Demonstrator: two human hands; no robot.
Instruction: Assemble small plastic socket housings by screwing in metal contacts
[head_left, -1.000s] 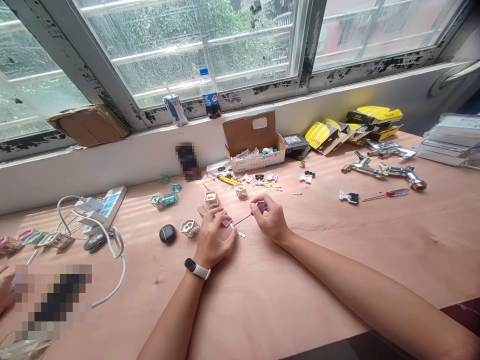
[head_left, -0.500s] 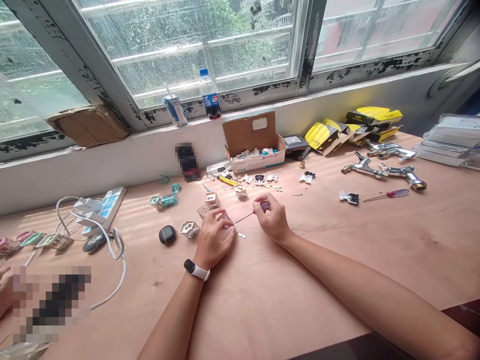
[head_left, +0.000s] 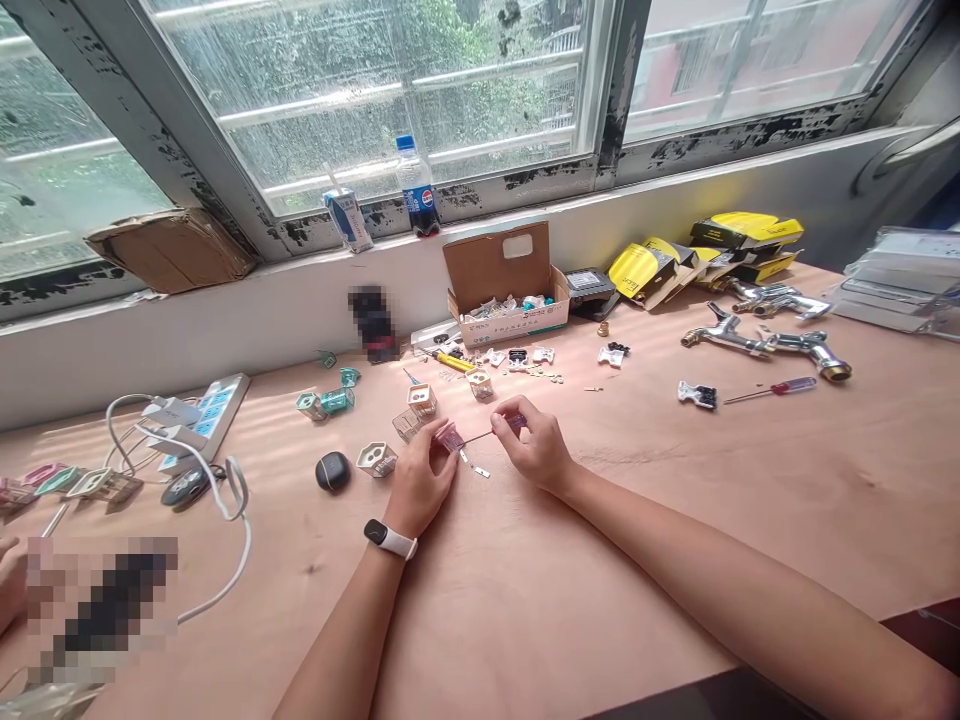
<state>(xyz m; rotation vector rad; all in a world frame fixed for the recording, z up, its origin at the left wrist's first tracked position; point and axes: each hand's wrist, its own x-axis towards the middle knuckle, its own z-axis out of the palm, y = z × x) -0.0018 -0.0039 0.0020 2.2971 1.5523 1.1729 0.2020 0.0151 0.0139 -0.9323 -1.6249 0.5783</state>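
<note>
My left hand (head_left: 421, 475), wearing a white-strapped band, grips a small pink translucent piece (head_left: 451, 437) between thumb and fingers. My right hand (head_left: 534, 442) is closed around the handle of a screwdriver (head_left: 478, 437), whose shaft points left and reaches the pink piece. Just below lie two small metal blades; one blade (head_left: 482, 473) is farther from my left hand. Beside that hand sit a cream-topped sharpener (head_left: 376, 459), a clear container (head_left: 407, 426) and another cream-topped sharpener (head_left: 421, 399). A black case (head_left: 332, 471) rests farther left.
An open carton (head_left: 514, 322) of small parts stands behind, with a yellow knife (head_left: 454, 361) before it. Metal faucets (head_left: 731, 335) and a second screwdriver (head_left: 787, 388) lie right. A power strip (head_left: 217, 415) with white cables is left, near another person's hand (head_left: 11, 575).
My left fingers have drawn back, showing more of the pink piece and a second blade on the table. My right hand and screwdriver have shifted slightly left.
</note>
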